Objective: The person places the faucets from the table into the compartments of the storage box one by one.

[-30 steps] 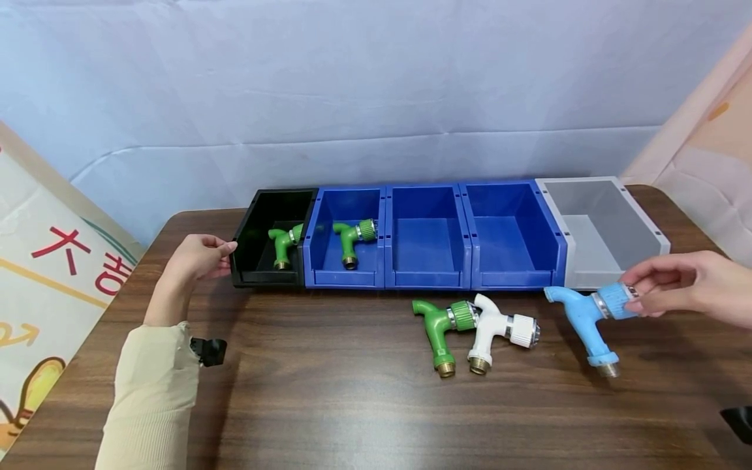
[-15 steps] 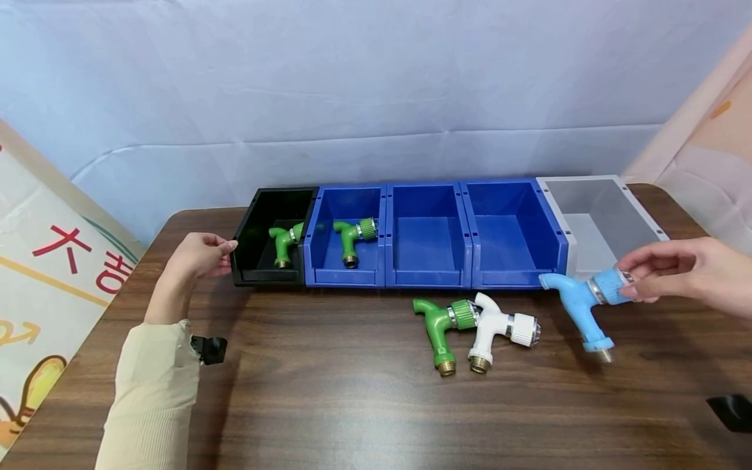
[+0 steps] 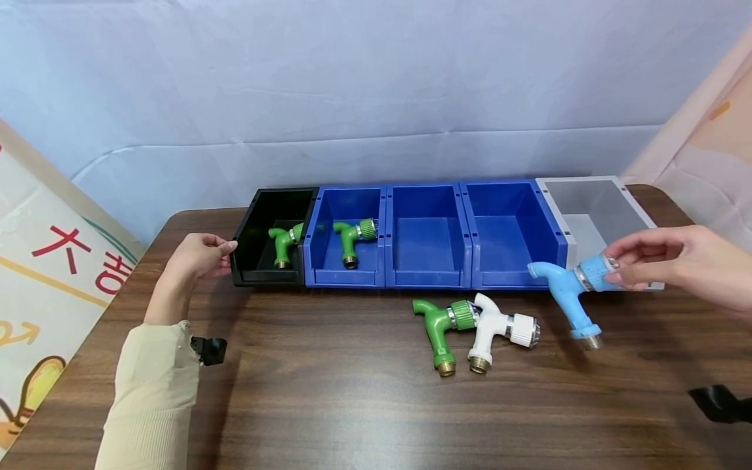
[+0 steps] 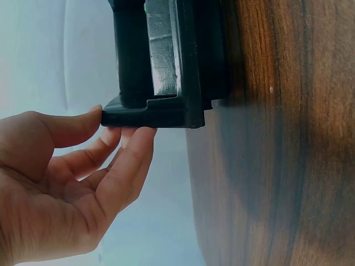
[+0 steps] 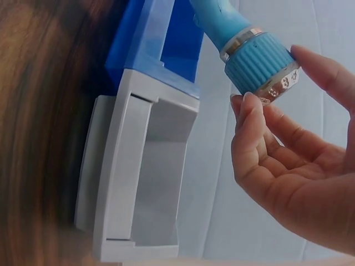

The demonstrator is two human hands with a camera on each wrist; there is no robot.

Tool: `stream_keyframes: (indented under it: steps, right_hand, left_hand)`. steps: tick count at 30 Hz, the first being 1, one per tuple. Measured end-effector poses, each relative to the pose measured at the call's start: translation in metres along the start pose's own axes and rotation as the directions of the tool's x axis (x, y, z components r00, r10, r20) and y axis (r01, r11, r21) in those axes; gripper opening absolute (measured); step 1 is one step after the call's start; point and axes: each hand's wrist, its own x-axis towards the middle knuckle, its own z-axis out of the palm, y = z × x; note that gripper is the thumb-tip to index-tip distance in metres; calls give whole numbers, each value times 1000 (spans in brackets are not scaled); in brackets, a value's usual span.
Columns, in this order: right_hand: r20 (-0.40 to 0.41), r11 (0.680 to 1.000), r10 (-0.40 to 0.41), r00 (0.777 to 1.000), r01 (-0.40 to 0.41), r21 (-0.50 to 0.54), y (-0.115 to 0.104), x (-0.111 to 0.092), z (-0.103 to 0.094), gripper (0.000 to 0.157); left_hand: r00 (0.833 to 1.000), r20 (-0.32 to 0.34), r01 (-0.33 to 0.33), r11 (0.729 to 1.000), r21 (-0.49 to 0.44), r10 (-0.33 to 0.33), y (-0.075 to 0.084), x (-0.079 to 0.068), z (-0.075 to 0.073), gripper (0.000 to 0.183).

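Observation:
My right hand [image 3: 664, 261] pinches a light-blue plastic tap [image 3: 566, 287] by its ribbed knob, holding it above the table before the grey bin [image 3: 581, 241]. In the right wrist view, thumb and fingertips grip the silvery end of the blue knob [image 5: 260, 62]. My left hand [image 3: 200, 256] holds the side rim of the black bin [image 3: 267, 279], thumb at the top edge and fingers against the outer wall [image 4: 166, 119]. Green taps lie inside the black bin [image 3: 283, 245] and the leftmost blue bin [image 3: 348, 241]. A green tap [image 3: 437, 329] and a white tap [image 3: 487, 333] lie on the table.
Between the black and grey bins stand the leftmost, middle [image 3: 427, 245] and right [image 3: 511, 241] blue bins, all joined in one row. The wooden table [image 3: 329, 391] extends in front. A pale cloth backdrop [image 3: 376, 85] hangs behind.
My right hand has carried the blue tap left and slightly upward, towards the right blue bin. My left hand stays on the black bin, and the other taps have not moved.

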Motion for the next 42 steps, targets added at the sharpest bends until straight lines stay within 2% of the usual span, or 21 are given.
stream_keyframes:
  steps: [5,8,15,21,27,37,42]
  right_hand:
    - [-11,1000,-3,1000,3,4,-4,2,-1,25]
    - [-11,999,-17,1000,17,27,-7,5,1,23]
    - [-3,998,-63,998,63,30,-23,11,9,34]
    - [2,995,-81,997,81,50,-36,16,16,35]
    - [40,989,-98,994,92,119,-47,23,20,34]
    - [74,990,-74,995,64,125,-60,35,27,35]
    - [101,985,-107,989,92,145,-64,41,31,34]
  left_hand:
    - [1000,-3,-1,1000,1,1,0,0,0,36]
    - [1000,-2,-3,1000,1,3,-1,0,0,36]
    - [1000,-3,-2,1000,-1,2,-1,1,0,38]
    - [1000,-1,-2,1000,-1,2,-1,1,0,39]
    - [1000,1,-7,1000,-4,7,-2,1,-1,39]
    - [1000,6,-6,1000,-5,6,-3,2,-1,39]
    - [1000,5,-2,1000,4,2,-3,1,-1,40]
